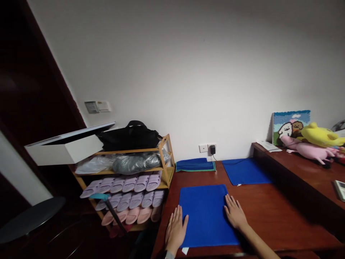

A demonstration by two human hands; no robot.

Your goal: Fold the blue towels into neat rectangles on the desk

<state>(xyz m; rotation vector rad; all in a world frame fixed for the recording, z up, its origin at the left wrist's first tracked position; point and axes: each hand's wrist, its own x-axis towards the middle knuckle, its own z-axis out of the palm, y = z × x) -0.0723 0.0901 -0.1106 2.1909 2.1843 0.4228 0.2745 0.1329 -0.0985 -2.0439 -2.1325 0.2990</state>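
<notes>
A blue cloth (206, 217) lies spread flat near the front of the brown wooden table (272, 212), with a small white tag at its front edge. My left hand (176, 228) rests flat along the cloth's left edge, fingers stretched out and thumb apart over the cloth. On the opposite side, my right hand (235, 212) lies flat at the right edge, its fingertips near the far right corner. Neither hand grips anything. Behind sits a second blue cloth (246, 171), also flat. A folded blue cloth with a green border (195, 164) is by the wall.
Left of the table stands a wooden rack (165, 162) holding several slippers (129, 182), a black bag (130, 136) and a white box (64, 149). A black plug (212, 149) sits in the wall socket. A raised surface on the right bears plush toys (309, 147).
</notes>
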